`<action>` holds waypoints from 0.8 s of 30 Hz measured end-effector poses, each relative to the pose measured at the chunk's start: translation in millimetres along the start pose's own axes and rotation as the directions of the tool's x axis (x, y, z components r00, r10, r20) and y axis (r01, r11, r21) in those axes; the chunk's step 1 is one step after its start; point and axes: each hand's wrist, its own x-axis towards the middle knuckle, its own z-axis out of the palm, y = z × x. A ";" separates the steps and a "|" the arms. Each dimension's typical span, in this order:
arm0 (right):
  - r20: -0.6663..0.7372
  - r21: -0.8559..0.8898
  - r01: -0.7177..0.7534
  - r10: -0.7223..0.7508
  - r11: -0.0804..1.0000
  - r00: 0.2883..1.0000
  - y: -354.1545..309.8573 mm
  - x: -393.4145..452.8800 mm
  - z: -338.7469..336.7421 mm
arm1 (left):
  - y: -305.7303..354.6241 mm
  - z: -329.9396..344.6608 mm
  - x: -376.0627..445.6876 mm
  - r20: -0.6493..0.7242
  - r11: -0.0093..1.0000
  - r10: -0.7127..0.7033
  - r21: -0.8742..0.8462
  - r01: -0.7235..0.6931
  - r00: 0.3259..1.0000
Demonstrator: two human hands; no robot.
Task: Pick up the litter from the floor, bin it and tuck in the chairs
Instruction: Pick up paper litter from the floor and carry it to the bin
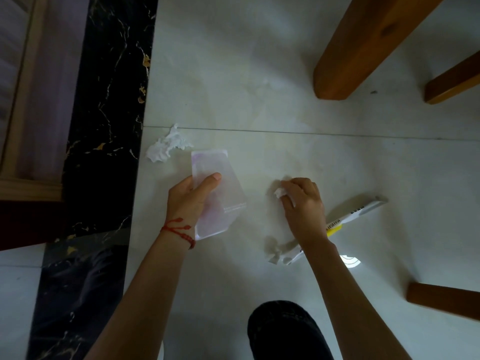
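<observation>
On the pale glossy tile floor (259, 74), the right hand (302, 206) pinches a small white paper scrap (278, 193), while the left hand (192, 198) is clamped on a clear, faintly pink plastic sleeve (220, 193). The scrap probably wants gathering fully into the palm so nothing drops. A crumpled white tissue (166, 146) lies just beside the black marble border strip (104, 126); a long white-and-yellow wrapper (358, 211) lies under the right wrist. Wooden furniture legs (363, 48) stand well apart, leaving open floor.
</observation>
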 end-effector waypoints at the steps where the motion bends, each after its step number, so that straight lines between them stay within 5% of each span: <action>1: 0.005 0.001 -0.008 0.008 1.000 1.000 -0.2 1.4 -0.3 | 0.3 0.0 -0.4 0.004 1.000 -0.004 -0.001 0.004 1.000; 4: 0.012 0.164 -0.209 0.210 0.964 0.978 -6.8 5.1 -4.6 | 2.2 1.2 -2.5 0.021 1.000 -0.015 0.003 0.015 1.000; 6: 0.103 0.349 -0.459 0.453 0.817 0.885 -16.5 7.2 -11.9 | 5.4 1.5 -5.3 0.026 1.000 -0.021 -0.005 0.021 0.999; 9: 0.215 0.515 -0.601 0.587 0.611 0.781 -30.3 8.5 -29.2 | 15.1 0.5 -14.0 0.030 1.000 -0.025 0.003 0.025 0.999; 14: 0.342 0.580 -0.691 0.641 0.431 0.687 -57.2 10.7 -69.7 | 40.8 -6.7 -36.5 0.049 0.999 -0.045 0.016 0.044 0.998; 24: 0.401 0.639 -0.655 0.551 0.404 0.732 -136.1 23.3 -175.0 | 130.3 -34.1 -103.9 0.083 0.996 -0.007 0.092 -0.001 0.997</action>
